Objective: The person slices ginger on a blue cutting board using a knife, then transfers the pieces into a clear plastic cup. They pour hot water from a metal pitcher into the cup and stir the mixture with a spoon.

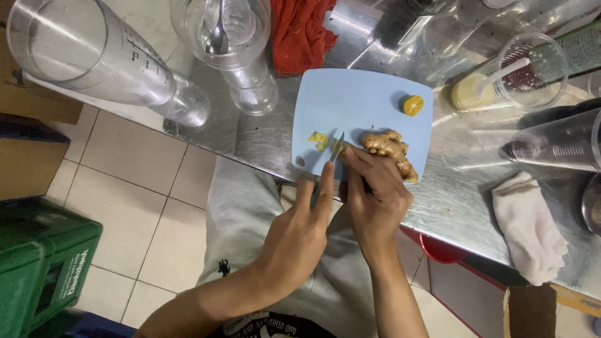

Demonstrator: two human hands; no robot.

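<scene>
The left hand (300,235) is gripping a knife (330,164) pointing at the ginger (389,150), which the right hand (375,194) is pinning near the cutting board (350,100)'s front edge.

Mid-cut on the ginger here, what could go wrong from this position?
The knife blade sits right beside the right hand fingertips pinning the ginger root, so a slip could nick them. The ginger root is knobbly and may roll under pressure. The blue cutting board lies close to the steel counter edge and could slide toward the person.
</scene>
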